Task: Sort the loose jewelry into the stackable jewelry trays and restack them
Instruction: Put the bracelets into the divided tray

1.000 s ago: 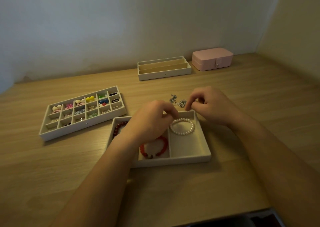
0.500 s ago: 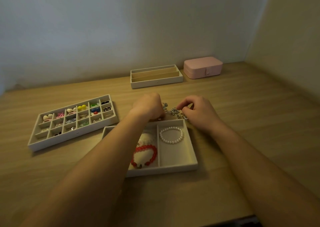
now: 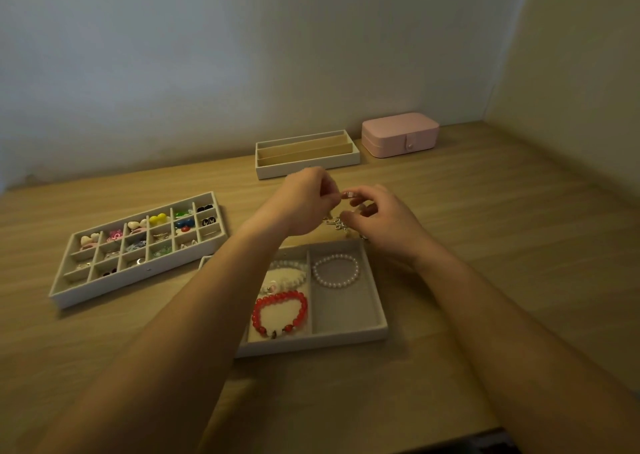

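A person is sitting at a light wooden table (image 3: 491, 245) and working with both bare hands just beyond the far edge of a shallow pale grey two-compartment tray (image 3: 346, 311). The left hand (image 3: 304, 204) and the right hand (image 3: 384, 225) are meeting fingertip to fingertip, both with curled fingers pinching a thin silver charm chain (image 3: 334, 223). The chain is dangling between the hands, just above the table and outside the tray. The exact pinch points are too small to make out.

In the tray's left compartment a red round-bead bracelet (image 3: 280, 315) is lying at the near end, and a white bead bracelet (image 3: 287, 275) is lying at the far end, partly hidden by the left forearm. A white pearl bracelet (image 3: 335, 270) is lying alone at the far end of the right compartment.

To the left, a pale grey grid tray with many small square compartments (image 3: 138, 275) is sitting at an angle on the table, holding small colourful pieces, among them yellow, pink, blue and green ones. At the far side, near the wall, a pale tray with long narrow slots (image 3: 343, 164) is standing apart from the others. Just right of it a closed pink rounded jewelry box with a snap tab (image 3: 400, 134) is resting.
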Demonstrator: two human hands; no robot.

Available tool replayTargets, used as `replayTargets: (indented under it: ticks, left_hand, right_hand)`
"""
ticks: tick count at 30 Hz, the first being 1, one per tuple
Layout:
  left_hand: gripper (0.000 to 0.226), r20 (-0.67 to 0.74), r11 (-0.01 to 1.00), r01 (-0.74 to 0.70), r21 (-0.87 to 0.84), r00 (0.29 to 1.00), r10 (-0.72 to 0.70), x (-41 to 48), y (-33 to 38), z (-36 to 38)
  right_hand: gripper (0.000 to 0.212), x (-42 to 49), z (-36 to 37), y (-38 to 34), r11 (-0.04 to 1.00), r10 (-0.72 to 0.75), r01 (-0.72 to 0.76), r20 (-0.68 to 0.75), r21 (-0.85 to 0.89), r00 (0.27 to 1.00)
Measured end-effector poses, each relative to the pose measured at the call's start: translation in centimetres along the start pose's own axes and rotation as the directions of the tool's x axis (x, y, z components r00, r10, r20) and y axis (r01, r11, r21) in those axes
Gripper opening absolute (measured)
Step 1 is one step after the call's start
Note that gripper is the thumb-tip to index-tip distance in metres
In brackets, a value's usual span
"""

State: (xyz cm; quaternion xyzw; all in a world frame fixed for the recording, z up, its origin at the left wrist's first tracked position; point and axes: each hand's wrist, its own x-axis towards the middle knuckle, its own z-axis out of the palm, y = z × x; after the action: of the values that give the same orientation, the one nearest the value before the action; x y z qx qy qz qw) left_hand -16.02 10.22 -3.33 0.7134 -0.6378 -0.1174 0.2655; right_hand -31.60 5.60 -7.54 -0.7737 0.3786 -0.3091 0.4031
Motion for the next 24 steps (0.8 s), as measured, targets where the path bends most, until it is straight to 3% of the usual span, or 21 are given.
replayTargets:
  ticks: [3, 7, 11, 14, 20, 24]
  left_hand:
    - [0.008, -0.083, 0.987, -0.047, -0.155, 0.996, 0.035, -0.8, 0.8, -1.0]
    - [0.006, -0.119, 0.909, -0.011, -0.417, 0.992, -0.043, -2.4, 1.4, -2.2]
    - [0.005, -0.074, 0.758, 0.060, -0.650, 0.987, -0.141, -4.4, 1.5, -2.7]
    - [0.015, 0.012, 0.694, 0.131, -0.708, 0.985, -0.174, -5.6, 1.0, -2.6]
    - [0.028, 0.170, 0.669, 0.275, -0.690, 0.961, -0.219, -7.2, 0.7, -2.0]
    - [0.020, 0.195, 0.692, 0.315, -0.650, 0.949, -0.249, -8.2, 0.7, -1.9]
  right_hand:
    - [0.014, -0.1, 0.1, -0.1, 0.998, -0.026, 0.027, -0.025, 0.049, 0.999]
    - [0.013, -0.2, -0.6, -0.5, 0.965, 0.001, 0.016, -0.067, 0.262, 0.998]
    - [0.012, -0.6, -1.6, -0.9, 0.835, 0.012, -0.030, 0.037, 0.550, 0.999]
    - [0.005, -0.8, -1.8, -0.8, 0.776, -0.012, -0.036, 0.072, 0.629, 0.997]
    - [0.024, -1.2, -2.2, -0.9, 0.897, 0.006, -0.059, 0.121, 0.437, 0.993]
    - [0.043, -1.4, -3.0, -2.7, 0.952, 0.030, -0.063, 0.115, 0.300, 0.993]
